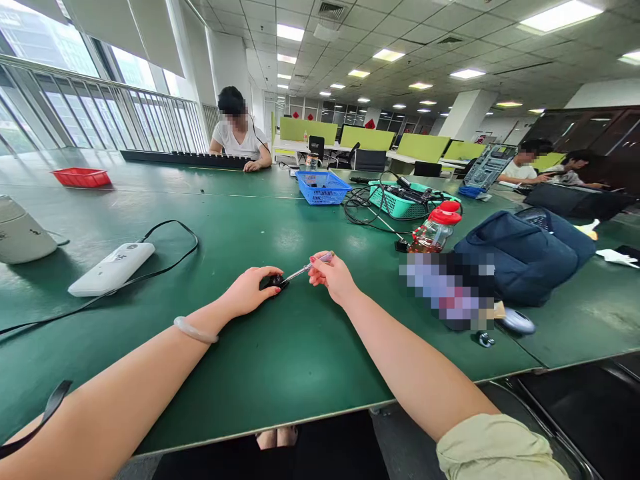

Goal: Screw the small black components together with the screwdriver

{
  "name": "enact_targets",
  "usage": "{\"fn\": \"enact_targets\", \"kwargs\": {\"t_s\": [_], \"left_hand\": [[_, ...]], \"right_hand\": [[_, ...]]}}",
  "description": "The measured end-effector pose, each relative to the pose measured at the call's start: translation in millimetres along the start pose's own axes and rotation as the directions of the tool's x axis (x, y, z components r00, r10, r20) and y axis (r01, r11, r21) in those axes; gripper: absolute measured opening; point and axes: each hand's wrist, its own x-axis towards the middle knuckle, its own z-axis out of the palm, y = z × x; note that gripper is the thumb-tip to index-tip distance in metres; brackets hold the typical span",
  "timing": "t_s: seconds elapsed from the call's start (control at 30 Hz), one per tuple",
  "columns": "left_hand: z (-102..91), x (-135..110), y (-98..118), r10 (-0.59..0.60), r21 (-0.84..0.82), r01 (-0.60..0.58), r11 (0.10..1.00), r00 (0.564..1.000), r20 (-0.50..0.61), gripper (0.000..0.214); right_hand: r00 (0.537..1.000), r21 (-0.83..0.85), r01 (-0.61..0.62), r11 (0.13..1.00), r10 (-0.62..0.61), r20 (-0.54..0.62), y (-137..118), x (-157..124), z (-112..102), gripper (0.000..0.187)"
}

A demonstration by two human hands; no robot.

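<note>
My left hand (250, 291) lies on the green table (280, 360), fingers curled over a small black object (274, 281) that it holds down. My right hand (331, 275) pinches a thin screwdriver (306, 267) with a clear handle; the metal tip slants down to the black object. A pale bangle (195, 330) circles my left wrist.
A white router (112, 268) with a black cable lies to the left, next to a white appliance (23, 233). To the right are a red-capped bottle (436, 229), a dark blue bag (525, 257), a blue basket (323, 187) and a teal basket (400, 200). Other people sit at the far side.
</note>
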Motion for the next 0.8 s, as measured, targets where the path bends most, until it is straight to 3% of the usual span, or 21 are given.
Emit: {"fn": "enact_targets", "kwargs": {"t_s": [0.33, 0.6, 0.8], "left_hand": [[1.0, 0, -1, 0.025, 0.013, -0.025, 1.000, 0.999, -0.026, 0.044], [1.3, 1, -2, 0.035, 0.008, -0.034, 0.999, 0.999, -0.039, 0.042], [1.4, 0, -1, 0.020, -0.001, -0.020, 1.000, 0.999, -0.048, 0.041]], "right_hand": [[0.980, -0.101, 0.198, 0.975, -0.199, 0.005, -6, -9, 8, 0.040], [0.905, -0.323, 0.425, 0.845, -0.401, 0.142, -8, -23, 14, 0.026], [0.899, -0.342, 0.437, 0.832, -0.416, 0.137, -6, -21, 12, 0.023]]}}
